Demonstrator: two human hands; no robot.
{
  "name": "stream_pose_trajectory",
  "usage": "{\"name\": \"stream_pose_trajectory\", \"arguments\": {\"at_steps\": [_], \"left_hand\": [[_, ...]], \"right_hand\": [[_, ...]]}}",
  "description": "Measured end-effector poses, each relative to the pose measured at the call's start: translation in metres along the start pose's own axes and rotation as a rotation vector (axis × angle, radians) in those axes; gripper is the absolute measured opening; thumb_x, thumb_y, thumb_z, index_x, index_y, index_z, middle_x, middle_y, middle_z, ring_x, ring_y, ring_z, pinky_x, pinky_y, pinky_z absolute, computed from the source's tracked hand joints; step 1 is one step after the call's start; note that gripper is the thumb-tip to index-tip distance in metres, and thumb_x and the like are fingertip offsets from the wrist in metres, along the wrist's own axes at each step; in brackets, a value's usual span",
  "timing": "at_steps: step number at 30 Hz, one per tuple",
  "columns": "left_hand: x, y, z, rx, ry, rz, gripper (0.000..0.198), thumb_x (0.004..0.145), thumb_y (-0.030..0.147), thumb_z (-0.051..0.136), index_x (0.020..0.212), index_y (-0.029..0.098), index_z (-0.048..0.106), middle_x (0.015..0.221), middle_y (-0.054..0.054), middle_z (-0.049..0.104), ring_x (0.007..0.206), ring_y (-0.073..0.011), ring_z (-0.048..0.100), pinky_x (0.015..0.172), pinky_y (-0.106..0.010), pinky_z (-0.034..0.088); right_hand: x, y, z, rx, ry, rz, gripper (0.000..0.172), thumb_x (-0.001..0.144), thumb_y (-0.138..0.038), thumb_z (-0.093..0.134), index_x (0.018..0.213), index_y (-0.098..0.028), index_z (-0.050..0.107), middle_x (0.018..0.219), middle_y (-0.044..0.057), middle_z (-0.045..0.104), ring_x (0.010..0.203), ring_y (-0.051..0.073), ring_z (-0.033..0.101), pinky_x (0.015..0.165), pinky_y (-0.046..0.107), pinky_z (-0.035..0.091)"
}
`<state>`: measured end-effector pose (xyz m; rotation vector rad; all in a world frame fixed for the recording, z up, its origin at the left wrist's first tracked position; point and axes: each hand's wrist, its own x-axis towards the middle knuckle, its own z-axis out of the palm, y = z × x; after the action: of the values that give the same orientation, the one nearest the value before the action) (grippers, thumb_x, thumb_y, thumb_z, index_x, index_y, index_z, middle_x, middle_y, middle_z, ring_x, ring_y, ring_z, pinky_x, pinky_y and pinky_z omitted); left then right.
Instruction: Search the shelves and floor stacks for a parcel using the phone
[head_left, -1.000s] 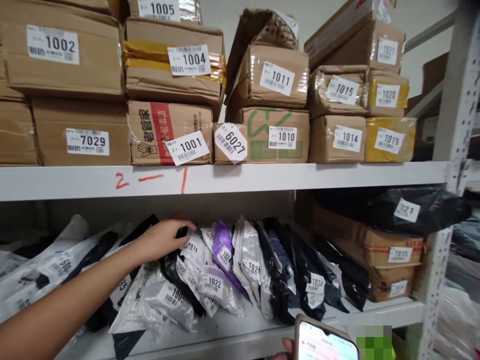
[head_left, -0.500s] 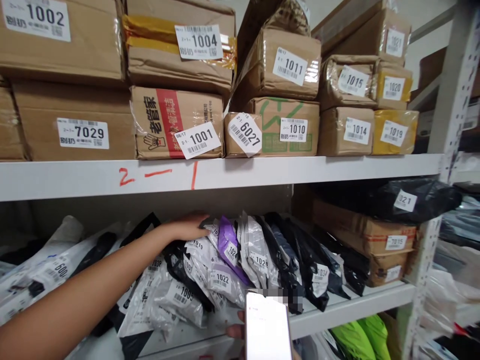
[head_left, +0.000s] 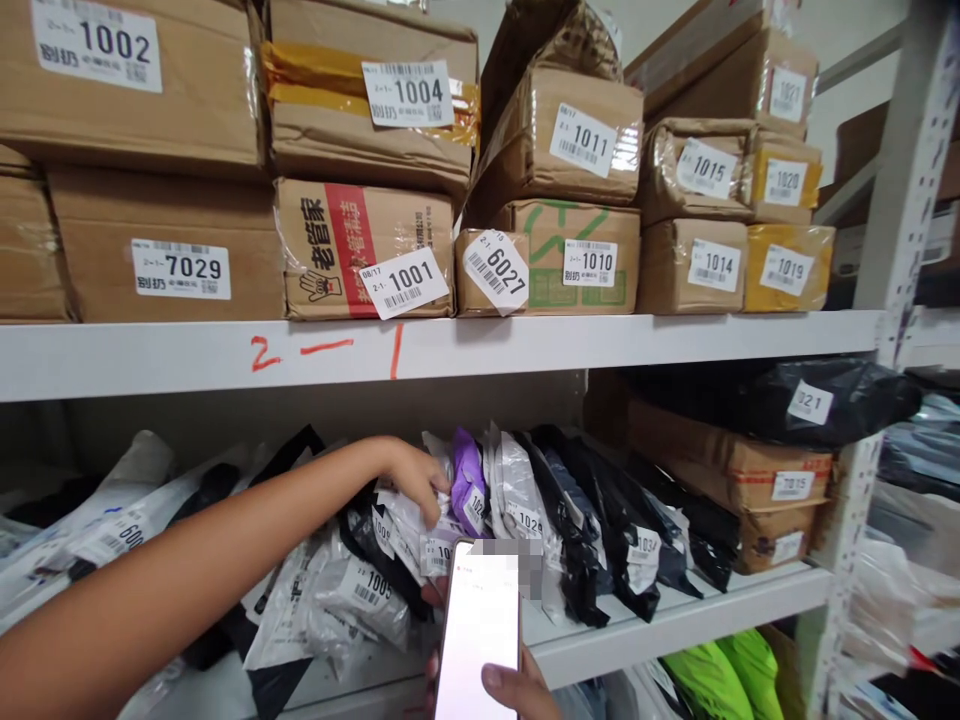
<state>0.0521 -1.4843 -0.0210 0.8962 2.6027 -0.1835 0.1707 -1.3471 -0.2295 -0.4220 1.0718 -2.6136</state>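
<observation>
My left hand (head_left: 415, 478) reaches in from the left to a row of upright mailer bags on the lower shelf (head_left: 679, 622). Its bent fingers rest on the tops of white mailer bags (head_left: 397, 520) with number labels, next to a purple bag (head_left: 468, 476). Nothing is lifted in it. Low in the middle, my right hand (head_left: 519, 690) holds a phone (head_left: 480, 630) upright with its lit screen towards me, in front of the bags. A grey bag labelled 1005 (head_left: 361, 592) lies lower left of my left hand.
Black mailer bags (head_left: 592, 535) stand right of the purple one. Taped cartons such as 1001 (head_left: 364, 250) and 1010 (head_left: 577, 260) fill the upper shelf (head_left: 570, 345), marked 2-1 in red. A carton (head_left: 739, 470), a black bag (head_left: 832, 400) and a metal upright (head_left: 896, 240) are at right.
My left hand has moved right along the bags and curled its fingers down onto the white ones. My right hand has brought the phone up and left, towards the bags.
</observation>
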Motion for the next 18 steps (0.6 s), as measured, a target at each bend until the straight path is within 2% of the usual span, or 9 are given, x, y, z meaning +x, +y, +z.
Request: {"name": "stream_pose_trajectory", "arguments": {"at_steps": [1,3,5,8,10,12,18], "left_hand": [[-0.006,-0.004,0.001,-0.017,-0.018,0.010,0.053,0.060,0.032,0.072,0.111,0.021,0.067,0.109,-0.002,0.069,0.096,-0.0219,0.062,0.080,-0.025,0.049],[-0.018,-0.014,0.004,-0.053,-0.016,0.014,0.083,0.054,0.028,0.075,0.133,0.024,0.052,0.137,-0.006,0.055,0.122,-0.0264,0.052,0.102,-0.031,0.041],[-0.028,-0.021,0.007,-0.077,0.007,-0.004,0.102,0.049,0.025,0.078,0.143,0.026,0.039,0.148,-0.008,0.042,0.134,-0.0296,0.040,0.112,-0.038,0.031],[-0.037,-0.022,0.012,-0.025,0.007,-0.048,0.114,0.046,0.022,0.082,0.146,0.027,0.029,0.153,-0.010,0.031,0.141,-0.0328,0.028,0.115,-0.043,0.024],[-0.040,-0.021,0.015,0.034,-0.008,-0.060,0.117,0.047,0.019,0.082,0.148,0.026,0.024,0.156,-0.012,0.025,0.143,-0.0336,0.023,0.116,-0.043,0.022],[-0.042,-0.020,0.018,0.058,-0.011,-0.045,0.116,0.050,0.017,0.081,0.149,0.026,0.022,0.156,-0.012,0.025,0.143,-0.0326,0.024,0.116,-0.041,0.023],[-0.042,-0.018,0.029,0.082,0.180,0.024,0.092,0.061,0.022,0.077,0.144,0.026,0.037,0.145,-0.009,0.046,0.129,-0.0272,0.047,0.109,-0.034,0.036]], "right_hand": [[0.000,-0.001,0.002,0.005,0.020,-0.008,0.079,0.054,-0.042,0.079,0.122,-0.009,0.054,0.082,0.013,0.076,0.067,0.024,0.070,0.061,0.033,0.050],[0.000,-0.001,0.005,0.014,0.057,-0.014,0.078,0.054,-0.042,0.078,0.122,-0.009,0.055,0.084,0.014,0.076,0.066,0.022,0.069,0.061,0.030,0.049],[0.000,0.000,0.006,0.013,0.068,-0.028,0.081,0.052,-0.042,0.080,0.122,-0.009,0.055,0.082,0.013,0.076,0.063,0.020,0.067,0.059,0.030,0.047],[0.002,0.004,0.009,0.041,0.076,-0.066,0.086,0.048,-0.043,0.081,0.123,-0.011,0.054,0.081,0.013,0.075,0.063,0.020,0.065,0.057,0.030,0.045],[0.003,0.006,0.011,0.079,0.089,-0.088,0.085,0.049,-0.044,0.080,0.123,-0.012,0.054,0.082,0.013,0.075,0.064,0.021,0.065,0.058,0.031,0.046],[0.003,0.008,0.013,0.107,0.100,-0.100,0.084,0.049,-0.044,0.079,0.124,-0.014,0.054,0.083,0.013,0.075,0.066,0.022,0.065,0.060,0.032,0.046],[-0.001,0.009,0.016,0.095,0.150,-0.085,0.091,0.046,-0.044,0.080,0.127,-0.013,0.050,0.086,0.014,0.074,0.073,0.025,0.065,0.065,0.035,0.045]]}}
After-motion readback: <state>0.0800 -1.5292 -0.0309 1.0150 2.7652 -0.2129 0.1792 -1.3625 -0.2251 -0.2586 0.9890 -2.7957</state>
